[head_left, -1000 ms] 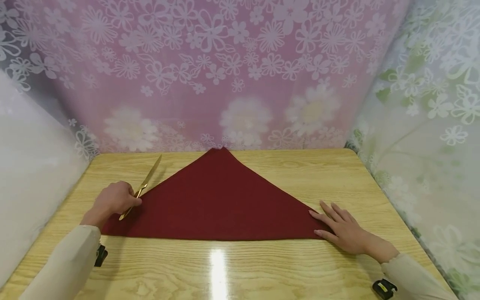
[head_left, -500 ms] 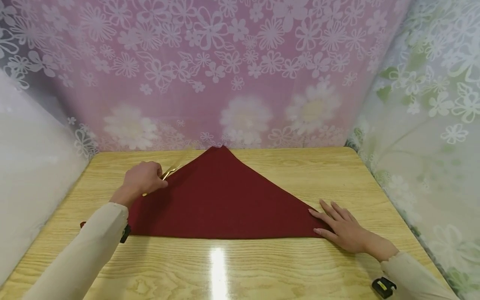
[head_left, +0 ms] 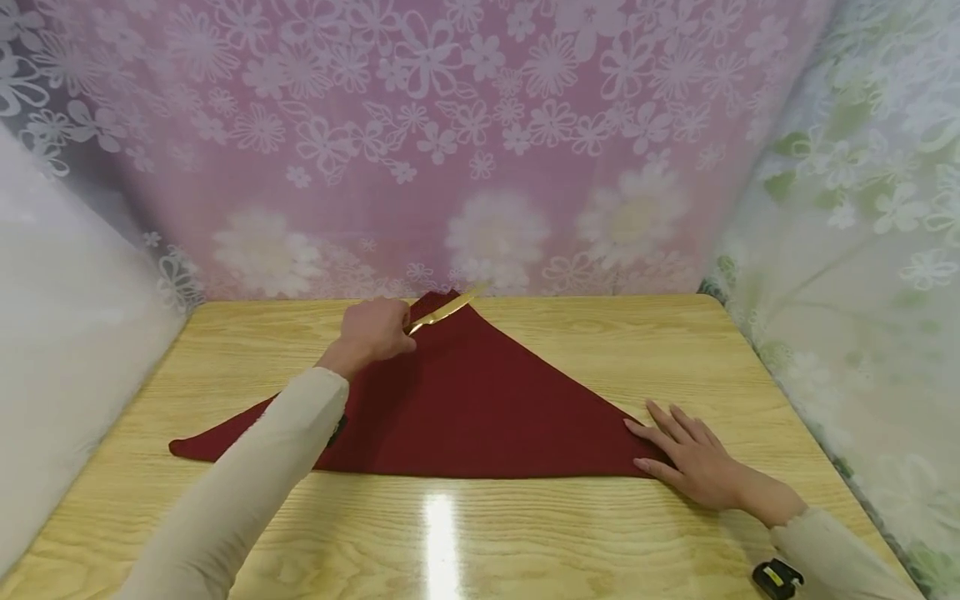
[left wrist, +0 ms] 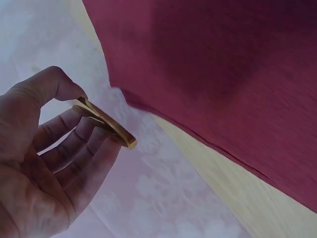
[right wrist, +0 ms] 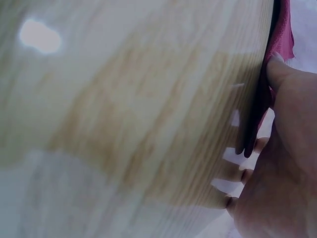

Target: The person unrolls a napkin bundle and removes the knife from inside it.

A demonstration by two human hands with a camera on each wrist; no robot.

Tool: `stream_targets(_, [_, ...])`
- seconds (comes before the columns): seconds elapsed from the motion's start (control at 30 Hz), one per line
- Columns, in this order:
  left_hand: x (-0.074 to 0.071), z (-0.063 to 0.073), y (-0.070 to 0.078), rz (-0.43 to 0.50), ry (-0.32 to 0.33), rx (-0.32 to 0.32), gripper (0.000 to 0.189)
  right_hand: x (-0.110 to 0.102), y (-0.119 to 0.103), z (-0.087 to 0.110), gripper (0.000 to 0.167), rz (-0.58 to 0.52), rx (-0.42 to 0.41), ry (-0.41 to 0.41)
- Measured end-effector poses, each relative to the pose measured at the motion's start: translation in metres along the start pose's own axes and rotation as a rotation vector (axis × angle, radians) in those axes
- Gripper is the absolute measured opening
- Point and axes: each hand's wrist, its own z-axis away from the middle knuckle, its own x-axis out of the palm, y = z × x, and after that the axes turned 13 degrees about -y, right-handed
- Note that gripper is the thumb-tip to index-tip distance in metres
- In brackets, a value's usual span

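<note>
A dark red cloth, folded into a wide triangle, lies on the table with its point toward the back edge. My left hand holds a gold table knife by its handle over the cloth's upper part, blade pointing to the back right. In the left wrist view, thumb and fingers pinch the knife's handle, with the cloth beyond it. My right hand rests with fingers spread at the cloth's right corner. The right wrist view shows the thumb on the cloth's edge and the fingertips on the tabletop.
The wood-grain table reaches back to a pink flowered curtain. A pale sheet hangs at the left and a flowered sheet at the right. The cloth's left corner lies beyond my left sleeve.
My left hand has carried the knife from the cloth's left end up and right toward its top point, uncovering the left corner. My right hand has stayed at the right corner.
</note>
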Motion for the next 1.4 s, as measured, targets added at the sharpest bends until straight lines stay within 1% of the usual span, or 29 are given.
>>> stream_targets(0.17, [-0.001,-0.022,0.032,-0.042,0.029,0.049,0.017,-0.001,0.002,0.004,0.053,-0.007,0.012,0.000])
stream_targets(0.33, [0.002,-0.041,0.060,-0.105,0.019,0.078,0.017,0.001,0.002,0.002,0.054,-0.013,0.006,0.002])
stream_targets(0.4, [0.005,-0.049,0.073,-0.124,0.012,0.092,0.017,0.002,0.001,0.002,0.053,-0.010,0.001,0.004])
stream_targets(0.53, [0.011,-0.067,0.100,-0.144,0.017,0.144,0.014,0.002,0.001,0.006,0.053,0.002,0.011,0.012])
stream_targets(0.67, [0.016,-0.085,0.124,-0.170,0.023,0.161,0.014,0.001,0.003,0.005,0.054,0.004,0.018,0.003])
stream_targets(0.83, [0.025,-0.102,0.149,-0.178,-0.012,0.186,0.014,0.002,0.003,0.003,0.054,0.010,0.022,-0.025])
stream_targets(0.93, [0.032,-0.110,0.163,-0.190,-0.018,0.198,0.013,0.003,0.000,0.002,0.053,0.013,0.015,-0.012])
stream_targets(1.07, [0.043,-0.116,0.179,-0.198,-0.032,0.211,0.012,0.007,-0.001,0.001,0.053,0.009,0.011,0.012])
stream_targets(1.17, [0.051,-0.118,0.192,-0.202,-0.050,0.219,0.012,0.013,0.005,0.002,0.054,-0.004,0.026,0.010])
stream_targets(1.23, [0.055,-0.120,0.199,-0.214,-0.048,0.220,0.012,0.015,0.010,0.002,0.055,-0.011,0.034,0.006])
stream_targets(1.3, [0.060,-0.123,0.205,-0.223,-0.040,0.219,0.013,0.014,0.008,0.002,0.055,-0.007,0.037,0.009])
stream_targets(1.4, [0.066,-0.125,0.211,-0.233,-0.040,0.230,0.015,0.009,0.002,0.003,0.054,-0.010,0.034,0.004])
